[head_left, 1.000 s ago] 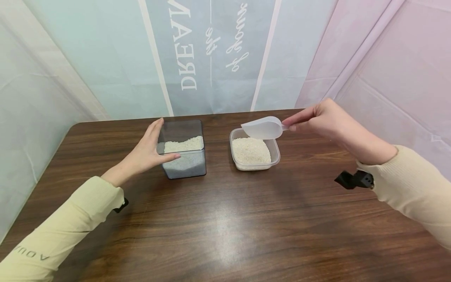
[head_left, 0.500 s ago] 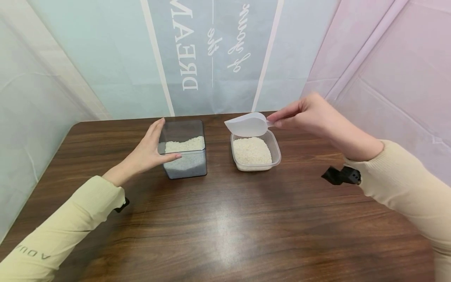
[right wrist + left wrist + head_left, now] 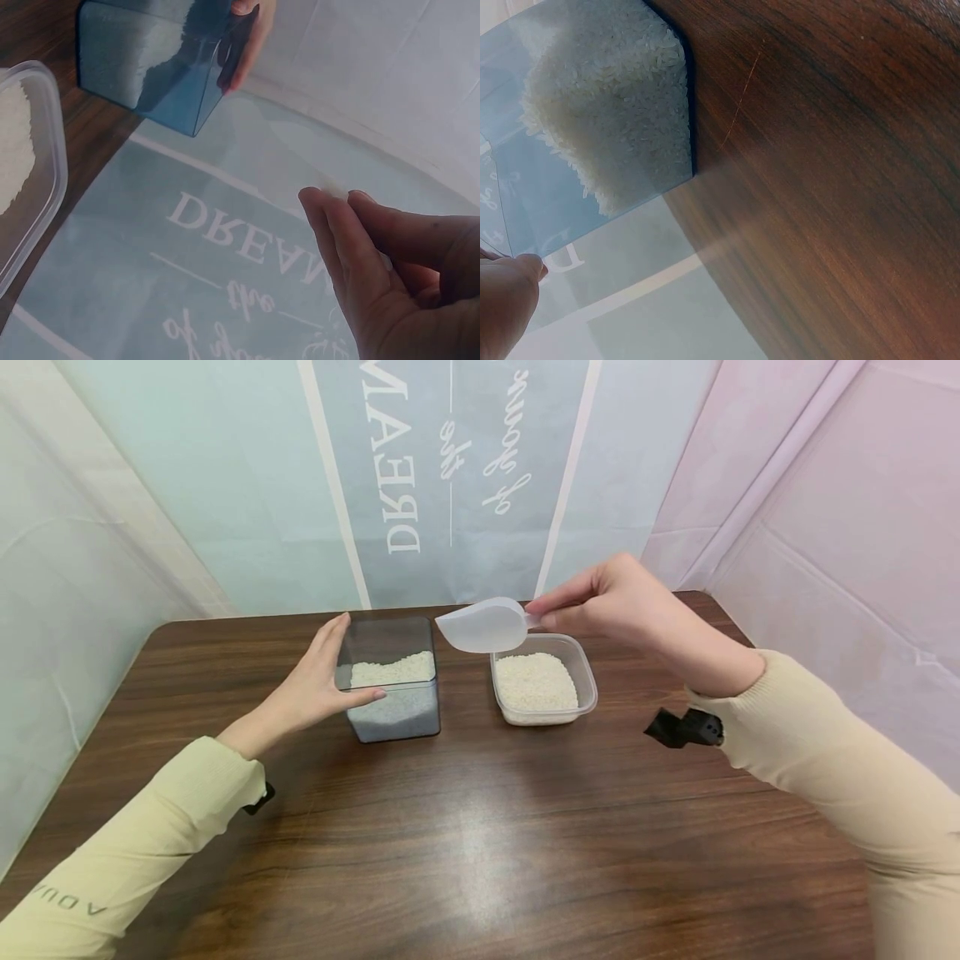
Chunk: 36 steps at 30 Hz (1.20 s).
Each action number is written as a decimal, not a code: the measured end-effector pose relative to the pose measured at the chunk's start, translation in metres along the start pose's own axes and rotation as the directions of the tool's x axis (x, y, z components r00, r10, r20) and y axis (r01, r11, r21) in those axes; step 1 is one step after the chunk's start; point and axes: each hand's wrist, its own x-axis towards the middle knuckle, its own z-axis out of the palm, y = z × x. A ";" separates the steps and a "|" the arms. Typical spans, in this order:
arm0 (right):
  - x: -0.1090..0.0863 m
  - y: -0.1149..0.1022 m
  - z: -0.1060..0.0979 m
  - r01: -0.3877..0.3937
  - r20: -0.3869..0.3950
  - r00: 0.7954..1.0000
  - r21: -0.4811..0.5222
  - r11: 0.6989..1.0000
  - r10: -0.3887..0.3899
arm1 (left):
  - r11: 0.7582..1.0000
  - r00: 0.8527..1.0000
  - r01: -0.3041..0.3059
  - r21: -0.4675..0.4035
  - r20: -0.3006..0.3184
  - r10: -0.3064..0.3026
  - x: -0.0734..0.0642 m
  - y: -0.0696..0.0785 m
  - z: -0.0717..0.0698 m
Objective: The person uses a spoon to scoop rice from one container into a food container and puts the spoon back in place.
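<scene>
In the head view my left hand (image 3: 300,693) grips a smoky clear plastic box (image 3: 405,718), thumb across its front wall and fingers at the back left edge. White rice (image 3: 622,112) fills its lower part and slopes up in the left wrist view. My right hand (image 3: 618,602) pinches the short handle of a translucent white scoop (image 3: 486,627), fingertips against thumb. The scoop is in the air, its tip pointing left near the box's right rim, its inside hidden from the head view. Beneath its right end stands a clear square tub (image 3: 587,693) of rice.
Both containers stand toward the back of a dark wood table (image 3: 480,843). A blue-grey printed curtain (image 3: 465,543) hangs right behind it, with pale cloth (image 3: 840,568) on the right side. Black wrist cameras (image 3: 686,727) hang under the cuffs.
My right hand has carried the scoop left, from over the rice tub to between the tub and the box. My left hand and both containers have stayed in place.
</scene>
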 end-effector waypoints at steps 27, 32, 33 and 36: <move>0.041 -0.007 0.059 -0.052 0.105 0.994 0.400 0.915 0.011 | 1.000 1.000 -0.022 -0.009 -0.002 0.022 0.004 -0.003 -0.001; 0.048 -0.006 0.073 -0.077 0.137 0.991 0.511 0.856 0.007 | 1.000 1.000 -0.019 -0.008 -0.002 0.019 0.003 -0.003 -0.001; 0.049 -0.006 0.076 -0.077 0.142 0.990 0.519 0.851 0.003 | 1.000 1.000 -0.018 -0.006 -0.002 0.018 0.003 -0.003 -0.001; 0.053 -0.005 0.082 -0.090 0.160 0.987 0.563 0.822 -0.001 | 1.000 1.000 -0.015 -0.003 -0.003 0.015 0.002 -0.003 -0.001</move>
